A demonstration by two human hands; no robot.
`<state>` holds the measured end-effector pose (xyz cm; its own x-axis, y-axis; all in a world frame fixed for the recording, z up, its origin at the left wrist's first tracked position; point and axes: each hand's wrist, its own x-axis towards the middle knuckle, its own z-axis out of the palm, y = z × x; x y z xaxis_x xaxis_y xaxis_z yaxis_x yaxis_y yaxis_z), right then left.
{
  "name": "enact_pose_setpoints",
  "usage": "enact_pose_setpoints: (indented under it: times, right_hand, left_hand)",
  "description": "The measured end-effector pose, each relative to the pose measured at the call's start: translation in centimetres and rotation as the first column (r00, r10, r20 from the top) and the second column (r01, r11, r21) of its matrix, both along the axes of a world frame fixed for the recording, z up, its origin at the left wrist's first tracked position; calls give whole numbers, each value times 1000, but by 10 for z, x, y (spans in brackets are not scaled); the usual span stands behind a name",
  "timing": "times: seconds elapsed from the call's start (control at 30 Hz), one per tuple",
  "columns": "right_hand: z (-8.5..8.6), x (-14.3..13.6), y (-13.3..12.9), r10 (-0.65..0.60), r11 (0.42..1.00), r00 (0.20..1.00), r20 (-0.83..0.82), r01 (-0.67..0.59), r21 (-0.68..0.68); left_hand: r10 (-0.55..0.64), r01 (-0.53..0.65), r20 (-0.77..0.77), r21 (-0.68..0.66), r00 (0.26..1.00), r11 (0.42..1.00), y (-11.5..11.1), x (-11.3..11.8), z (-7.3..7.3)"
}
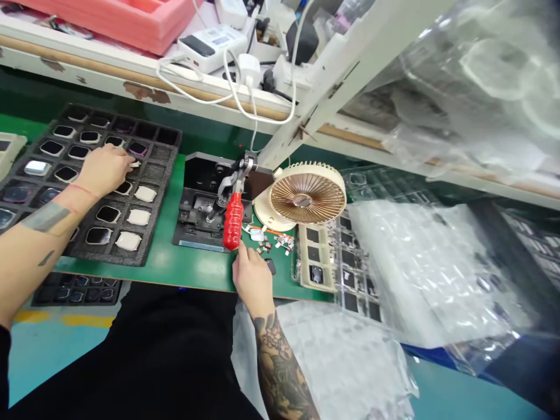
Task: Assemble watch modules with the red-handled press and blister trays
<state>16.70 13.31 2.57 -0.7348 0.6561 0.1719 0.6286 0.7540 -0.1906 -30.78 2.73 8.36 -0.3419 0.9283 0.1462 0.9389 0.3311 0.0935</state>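
Note:
My left hand (109, 167) reaches over a dark foam tray (158, 153) of watch cases. Its fingers are closed, and a small white piece (133, 165) shows at their tips; its kind is unclear. Several cream-coloured pieces (139, 217) sit in the tray's right-hand pockets. My right hand (254, 277) is on the bench, fingers curled, with a fingertip at the lower end of the red handle (233, 221) of a toggle clamp. What lies under that palm is hidden. The clamp stands on a black fixture (199, 204).
Right of the fixture is a cream desk fan (308, 195), with small loose parts (284, 243) in front. A cream tray (321, 259) and clear plastic trays stand farther right, partly under bubble wrap (429, 268). A shelf edge (144, 90) with cables runs behind the bench.

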Motion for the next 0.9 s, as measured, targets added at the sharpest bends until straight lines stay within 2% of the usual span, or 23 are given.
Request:
enact_pose_setpoints:
  times: [0.1, 0.17, 0.2, 0.23, 0.27, 0.3, 0.33, 0.4, 0.47, 0.53, 0.6, 0.7, 0.8, 0.9]
  right_hand:
    - [-3, 9, -1, -15, 980, 957, -290, -43, -194]
    - [0, 21, -3, -70, 918, 850, -523, -150, -367]
    - [1, 26, -4, -105, 879, 787, -608, -213, -427]
    - [2, 30, -5, -134, 849, 733, -667, -262, -458]
    - [1, 31, -6, -152, 842, 691, -706, -283, -459]
    - [0, 30, -7, -161, 858, 664, -731, -271, -436]
    - [-1, 28, -9, -160, 890, 648, -744, -231, -393]
    - [-4, 19, -10, -132, 949, 671, -730, -127, -288]
    - [-6, 12, -11, -107, 978, 715, -691, -49, -202]
    - [-4, 9, -13, -126, 986, 704, -699, 9, -169]
    - [1, 9, -20, -184, 978, 611, -770, 39, -203]
    - [12, 7, -34, -277, 944, 464, -841, -34, -329]
    - [20, -4, -48, -249, 915, 432, -867, -190, -357]
    - [23, -16, -54, -172, 914, 437, -883, -265, -308]
  left_hand:
    - [128, -129, 15, 73, 992, 989, -9, 23, 13]
    - [204, -235, 157, 214, 966, 948, -23, 59, 20]
    - [186, -309, 360, 323, 914, 895, -31, 83, 21]
    - [67, -374, 603, 399, 795, 837, -38, 111, 21]
    - [-73, -433, 768, 434, 636, 790, -44, 140, 18]
    - [-175, -471, 867, 411, 466, 780, -49, 168, 14]
    - [-242, -490, 916, 379, 320, 786, -51, 195, 8]
    - [-295, -540, 950, 303, 104, 786, -51, 237, -6]
    - [-301, -570, 951, 211, -67, 794, -47, 264, -20]
    - [-284, -553, 939, 135, -193, 822, -42, 277, -31]
    - [-253, -504, 937, 102, -241, 858, -38, 284, -38]
    - [-219, -459, 951, 98, -219, 883, -35, 292, -41]
    - [-220, -452, 953, 106, -208, 886, -34, 300, -40]
    - [-231, -443, 953, 125, -196, 888, -34, 306, -38]
